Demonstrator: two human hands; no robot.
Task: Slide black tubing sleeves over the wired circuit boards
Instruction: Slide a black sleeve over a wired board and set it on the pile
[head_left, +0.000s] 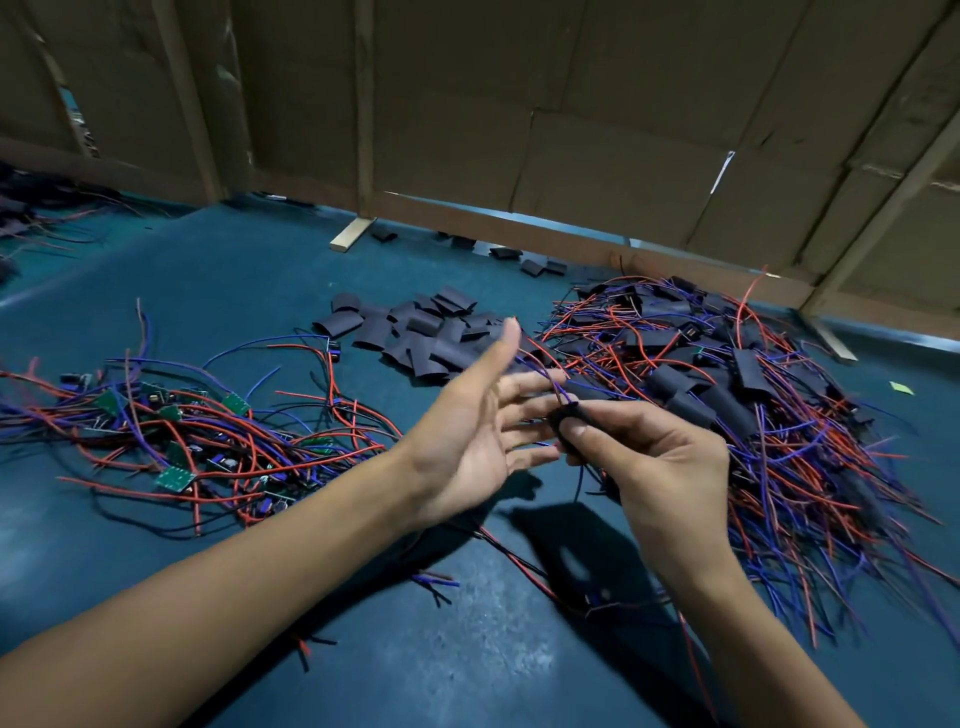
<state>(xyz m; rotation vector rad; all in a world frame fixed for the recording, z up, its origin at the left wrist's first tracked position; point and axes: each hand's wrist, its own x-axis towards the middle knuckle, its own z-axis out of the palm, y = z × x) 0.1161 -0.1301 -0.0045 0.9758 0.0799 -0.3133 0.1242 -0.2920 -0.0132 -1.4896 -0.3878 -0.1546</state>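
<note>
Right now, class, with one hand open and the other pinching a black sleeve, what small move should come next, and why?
Probably the right hand should drop its black sleeve, wires trailing from both ends, onto the sleeved pile on the right. The left hand is open and holds nothing, so it is free to reach for a bare board in the left-hand tangle.

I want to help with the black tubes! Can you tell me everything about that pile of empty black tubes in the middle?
The pile of black tubes lies on the blue-green table, past the open left hand. They are short, flattened, matte sleeves that look rubbery, heaped loosely and overlapping at odd angles. A few strays lie farther back by the cardboard wall. No hand touches them.
</note>
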